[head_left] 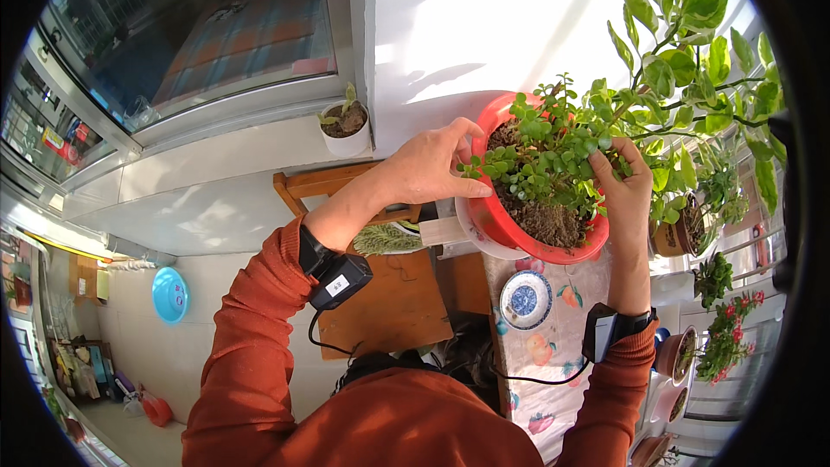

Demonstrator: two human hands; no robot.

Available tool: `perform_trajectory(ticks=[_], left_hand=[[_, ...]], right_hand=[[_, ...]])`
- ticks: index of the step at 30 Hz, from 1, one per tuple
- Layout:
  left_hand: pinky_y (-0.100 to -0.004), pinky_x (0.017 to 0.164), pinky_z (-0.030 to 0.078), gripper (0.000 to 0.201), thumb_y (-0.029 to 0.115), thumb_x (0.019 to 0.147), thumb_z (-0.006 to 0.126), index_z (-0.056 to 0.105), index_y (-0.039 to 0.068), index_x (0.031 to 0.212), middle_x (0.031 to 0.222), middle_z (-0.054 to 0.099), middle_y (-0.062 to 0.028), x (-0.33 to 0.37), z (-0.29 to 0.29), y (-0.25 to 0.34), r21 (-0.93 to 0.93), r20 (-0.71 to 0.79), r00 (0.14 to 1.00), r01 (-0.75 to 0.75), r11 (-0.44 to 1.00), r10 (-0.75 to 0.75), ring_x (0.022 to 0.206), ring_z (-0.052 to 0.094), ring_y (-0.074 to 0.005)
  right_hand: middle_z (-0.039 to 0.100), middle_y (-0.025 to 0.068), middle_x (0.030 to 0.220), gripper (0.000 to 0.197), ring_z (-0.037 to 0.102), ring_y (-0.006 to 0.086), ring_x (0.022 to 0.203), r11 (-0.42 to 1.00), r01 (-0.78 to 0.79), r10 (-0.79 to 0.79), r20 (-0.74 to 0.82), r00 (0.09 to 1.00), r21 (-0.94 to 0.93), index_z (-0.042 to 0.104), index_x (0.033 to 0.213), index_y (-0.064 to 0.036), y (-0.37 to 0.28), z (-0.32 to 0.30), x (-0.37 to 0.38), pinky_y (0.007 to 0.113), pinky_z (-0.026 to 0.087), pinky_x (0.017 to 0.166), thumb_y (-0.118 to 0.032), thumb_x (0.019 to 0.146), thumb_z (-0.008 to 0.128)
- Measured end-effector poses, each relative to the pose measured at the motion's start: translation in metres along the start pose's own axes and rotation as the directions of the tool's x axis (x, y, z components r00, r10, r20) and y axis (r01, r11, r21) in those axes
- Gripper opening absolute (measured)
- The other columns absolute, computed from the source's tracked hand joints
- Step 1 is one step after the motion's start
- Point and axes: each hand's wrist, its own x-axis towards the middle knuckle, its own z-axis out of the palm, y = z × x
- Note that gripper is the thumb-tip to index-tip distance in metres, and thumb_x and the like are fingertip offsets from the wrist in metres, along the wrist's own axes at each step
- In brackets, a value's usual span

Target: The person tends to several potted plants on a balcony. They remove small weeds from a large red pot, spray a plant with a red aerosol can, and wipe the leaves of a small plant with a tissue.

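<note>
A leafy green succulent, like a small jade plant [553, 147], grows from brown soil [549, 220] in a round red plastic pot [566, 252]. My left hand [432, 163] is at the pot's left rim, thumb and forefinger apart, with a few small leaves between them. On the plant's right side my right hand [627, 182] has its thumb and fingers closed on a leafy sprig [590, 145]. Part of that sprig is hidden behind the fingertips. The pot sits at the far end of a table with a fruit-patterned cloth [545, 350].
A blue-and-white dish [526, 300] lies on the cloth near the pot. A wooden chair [385, 303] stands left of the table. A small white pot [346, 134] rests on the ledge. Variegated foliage [683, 69] crowds the right; a blue basin [171, 295] is on the floor.
</note>
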Motion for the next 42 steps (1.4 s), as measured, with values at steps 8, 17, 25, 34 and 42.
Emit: perform_trajectory(ticks=[8, 17, 25, 34, 42], left_hand=[[-0.0282, 0.061, 0.05, 0.026, 0.005, 0.082, 0.064, 0.06, 0.003, 0.107, 0.077, 0.065, -0.0085, 0.003, 0.02, 0.008, -0.049, -0.337, 0.934, -0.145, 0.988, 0.12, 0.063, 0.06, -0.014], [-0.0311, 0.067, 0.052, 0.023, 0.007, 0.08, 0.068, 0.062, 0.006, 0.102, 0.076, 0.066, -0.0077, 0.011, 0.019, 0.042, -0.034, -0.336, 0.89, -0.337, 0.941, 0.307, 0.067, 0.065, -0.0175], [-0.037, 0.074, 0.05, 0.021, 0.007, 0.077, 0.068, 0.064, 0.007, 0.097, 0.075, 0.064, -0.0091, 0.033, 0.015, 0.063, 0.277, -0.237, 0.751, -0.555, 0.784, 0.616, 0.067, 0.062, -0.0266], [-0.031, 0.067, 0.049, 0.021, 0.007, 0.082, 0.065, 0.064, 0.004, 0.103, 0.076, 0.064, -0.0069, 0.057, 0.019, 0.066, 0.109, -0.247, 0.858, -0.437, 0.893, 0.45, 0.072, 0.062, -0.0171], [-0.0275, 0.069, 0.048, 0.025, 0.006, 0.083, 0.06, 0.062, -0.002, 0.106, 0.081, 0.067, -0.0073, 0.074, 0.017, 0.066, -0.061, -0.214, 0.944, -0.268, 0.961, 0.25, 0.07, 0.06, -0.0124]], right_hand=[[0.06, -0.0013, 0.084, 0.021, 0.051, 0.0044, 0.07, 0.999, 0.043, -0.043, 0.019, 0.999, 0.007, 0.06, 0.104, 0.0005, 0.02, -0.008, -0.003, 0.019, 0.043, 0.06, -0.008, 0.087, 0.069], [0.061, 0.0013, 0.089, 0.027, 0.053, 0.0059, 0.077, 0.999, 0.008, -0.008, -0.009, 1.0, 0.036, 0.06, 0.109, 0.0026, 0.021, -0.008, -0.009, 0.02, 0.045, 0.066, -0.005, 0.086, 0.069], [0.061, -0.0007, 0.089, 0.018, 0.052, 0.0047, 0.076, 0.999, 0.029, -0.029, -0.01, 1.0, 0.015, 0.063, 0.1, 0.0, -0.006, 0.01, -0.002, 0.02, 0.043, 0.067, -0.008, 0.085, 0.069], [0.059, -0.0008, 0.078, 0.02, 0.051, 0.0049, 0.07, 0.999, -0.032, 0.031, -0.033, 0.999, -0.022, 0.063, 0.097, 0.0011, -0.011, 0.01, 0.007, 0.021, 0.044, 0.063, -0.012, 0.083, 0.07], [0.058, 0.0013, 0.095, 0.018, 0.05, 0.009, 0.078, 0.991, 0.121, -0.123, 0.041, 0.992, 0.049, 0.062, 0.098, 0.001, -0.001, 0.005, 0.002, 0.023, 0.044, 0.072, -0.005, 0.081, 0.069]])
